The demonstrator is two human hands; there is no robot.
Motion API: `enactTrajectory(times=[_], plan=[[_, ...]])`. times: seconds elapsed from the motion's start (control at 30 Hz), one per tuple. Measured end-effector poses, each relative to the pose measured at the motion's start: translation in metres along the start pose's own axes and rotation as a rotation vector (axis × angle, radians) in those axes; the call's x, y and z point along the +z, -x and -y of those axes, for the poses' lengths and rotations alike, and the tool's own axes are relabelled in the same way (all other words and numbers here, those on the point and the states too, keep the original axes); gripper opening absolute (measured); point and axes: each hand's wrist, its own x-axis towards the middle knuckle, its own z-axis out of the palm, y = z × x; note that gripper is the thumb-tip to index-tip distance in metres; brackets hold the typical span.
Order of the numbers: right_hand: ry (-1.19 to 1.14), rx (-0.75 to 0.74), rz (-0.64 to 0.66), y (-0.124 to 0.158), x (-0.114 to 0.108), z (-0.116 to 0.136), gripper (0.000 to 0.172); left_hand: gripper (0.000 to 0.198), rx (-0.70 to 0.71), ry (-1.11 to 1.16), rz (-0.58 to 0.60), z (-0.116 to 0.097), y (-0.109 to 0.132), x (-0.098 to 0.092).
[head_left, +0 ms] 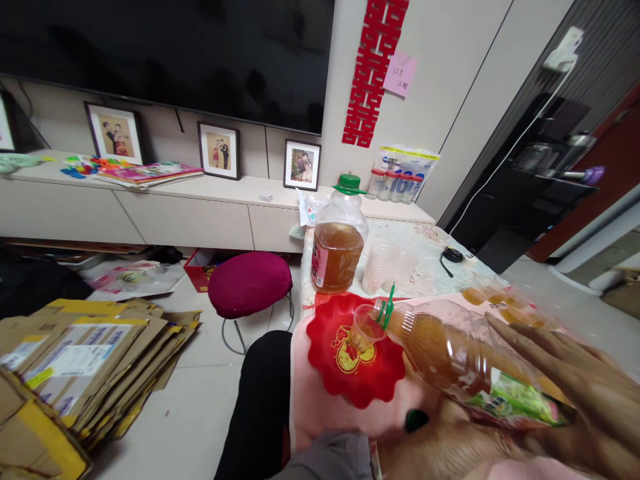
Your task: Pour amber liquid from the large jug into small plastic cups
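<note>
A large clear plastic bottle (450, 350) of amber drink lies tilted almost level, its open neck at the rim of a clear plastic cup (363, 327). The cup stands on a red scalloped plate (320, 363), with some amber liquid visible low in it. My left hand (455, 437) supports the bottle from below, its fingers mostly hidden. Over the bottle's upper side and base end lies my right hand (575, 373), gripping it with fingers stretched along it. A dark green cap (416, 420) shows beside my left hand.
Behind the plate stands a bigger green-capped jug (337, 250) of amber drink. Stacked clear cups (387, 267) are beside it, and filled cups (515, 307) stand at right. A maroon stool (250, 283) and flattened cardboard (95, 360) are on the left.
</note>
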Motion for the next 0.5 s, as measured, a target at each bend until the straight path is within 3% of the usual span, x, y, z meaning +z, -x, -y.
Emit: enactTrajectory(times=[0.3,0.4,0.5], plan=[[-0.027,0.011,-0.014,0.001,0.0,0.001,0.117,0.074,-0.004,-0.09,0.039,-0.001,-0.001,0.003],[-0.065,0.07,-0.024,-0.003,-0.002,0.005,0.119,0.08,-0.027,-0.073,0.015,0.001,-0.003,0.0],[-0.11,0.132,-0.028,-0.014,-0.006,0.013,0.114,0.073,0.0,-0.072,0.031,0.0,-0.002,0.0]])
